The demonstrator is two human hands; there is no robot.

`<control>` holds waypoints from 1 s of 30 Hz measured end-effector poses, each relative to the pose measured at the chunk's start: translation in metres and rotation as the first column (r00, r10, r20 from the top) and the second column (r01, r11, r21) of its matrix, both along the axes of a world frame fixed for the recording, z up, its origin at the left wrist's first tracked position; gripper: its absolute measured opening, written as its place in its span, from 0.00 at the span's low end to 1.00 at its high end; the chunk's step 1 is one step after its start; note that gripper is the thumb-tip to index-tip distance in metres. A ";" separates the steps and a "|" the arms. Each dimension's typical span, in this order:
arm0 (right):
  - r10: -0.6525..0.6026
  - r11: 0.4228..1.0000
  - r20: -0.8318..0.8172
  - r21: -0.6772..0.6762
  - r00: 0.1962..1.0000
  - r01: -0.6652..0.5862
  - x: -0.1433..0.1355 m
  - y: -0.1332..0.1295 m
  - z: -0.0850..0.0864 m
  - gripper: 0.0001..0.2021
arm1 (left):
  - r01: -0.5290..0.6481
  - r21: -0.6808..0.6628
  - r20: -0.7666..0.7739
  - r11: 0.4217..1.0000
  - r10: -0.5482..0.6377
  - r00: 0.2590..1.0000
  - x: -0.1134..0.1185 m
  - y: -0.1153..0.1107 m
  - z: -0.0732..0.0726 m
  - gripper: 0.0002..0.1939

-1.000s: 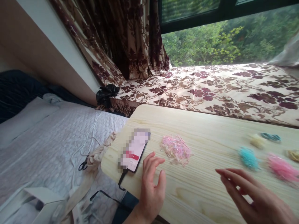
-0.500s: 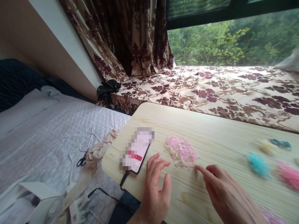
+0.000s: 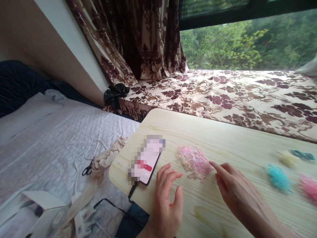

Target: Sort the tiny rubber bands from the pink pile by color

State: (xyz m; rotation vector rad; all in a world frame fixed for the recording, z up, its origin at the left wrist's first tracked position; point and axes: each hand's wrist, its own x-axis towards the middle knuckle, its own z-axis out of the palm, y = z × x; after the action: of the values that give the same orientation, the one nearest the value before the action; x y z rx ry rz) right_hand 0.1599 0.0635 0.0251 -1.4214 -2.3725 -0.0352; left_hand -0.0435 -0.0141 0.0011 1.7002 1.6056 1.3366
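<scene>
A loose pile of shiny pale-pink shredded strands [image 3: 193,162] lies on the light wood-grain table [image 3: 173,125]. My right hand [image 3: 234,185] reaches in from the lower right, its index finger stretched out to the pile's right edge. The other fingers are bent, and I see nothing held in them. Left of the pile, my left hand [image 3: 168,200] is raised with fingers loosely curved and thumb apart, holding nothing. Beside it lies a phone [image 3: 146,165], partly blurred out, with a black cable [image 3: 132,191] at its lower end.
To the right lie a turquoise strand bundle [image 3: 278,178], a pink one [image 3: 309,188], a cream clump [image 3: 288,158] and a dark teal coil [image 3: 303,154]. A bed [image 3: 56,132] with white cables and cloth adjoins the left. Behind is a flower-patterned window seat [image 3: 223,89].
My right index finger has moved up slightly along the right edge of the pink pile. The left hand keeps its pose. The view has shifted a little.
</scene>
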 end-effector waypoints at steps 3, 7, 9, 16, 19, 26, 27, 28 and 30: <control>0.058 0.997 -0.077 -0.042 0.995 -0.061 -0.003 -0.005 0.005 0.18 | 0.004 -0.002 0.003 1.000 -0.004 1.000 0.000 0.000 0.001 0.19; 0.063 0.998 -0.163 -0.019 0.985 -0.066 -0.002 -0.014 0.012 0.15 | 0.013 -0.003 0.007 1.000 -0.013 1.000 0.001 0.000 0.002 0.19; 0.043 0.998 -0.201 -0.037 0.979 -0.052 -0.004 -0.017 0.012 0.14 | 0.015 -0.002 0.009 1.000 -0.015 1.000 0.001 0.001 0.002 0.19; -0.078 0.982 -0.180 -0.186 0.981 0.044 -0.030 -0.013 0.000 0.18 | 0.020 -0.017 0.019 1.000 -0.020 1.000 0.000 0.001 0.001 0.21; -0.096 0.978 -0.178 -0.200 0.979 0.059 -0.037 -0.008 -0.001 0.19 | 0.020 -0.013 0.021 1.000 -0.019 1.000 0.000 0.001 0.000 0.20; -0.074 0.964 -0.296 -0.265 0.952 -0.007 -0.027 -0.007 0.006 0.18 | 0.022 -0.007 0.038 1.000 -0.022 0.999 0.000 0.002 0.000 0.20; -0.067 0.965 -0.301 -0.260 0.951 -0.014 -0.026 -0.007 0.006 0.17 | 0.027 -0.013 0.040 1.000 -0.027 0.999 0.000 0.002 0.000 0.20; -0.058 0.968 -0.298 -0.251 0.953 -0.019 -0.025 -0.007 0.005 0.16 | 0.031 -0.019 0.042 0.999 -0.031 0.999 0.000 0.002 0.001 0.20; -0.034 0.977 -0.279 -0.209 0.960 -0.027 -0.026 -0.006 0.004 0.15 | 0.034 -0.026 0.049 0.999 -0.033 0.998 0.000 0.001 0.001 0.20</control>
State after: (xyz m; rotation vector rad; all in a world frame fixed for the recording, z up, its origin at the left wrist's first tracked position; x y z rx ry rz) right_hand 0.1336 0.0574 0.0289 -1.4159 -2.1873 0.4041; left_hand -0.0437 -0.0133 0.0025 1.6586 1.5547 1.3242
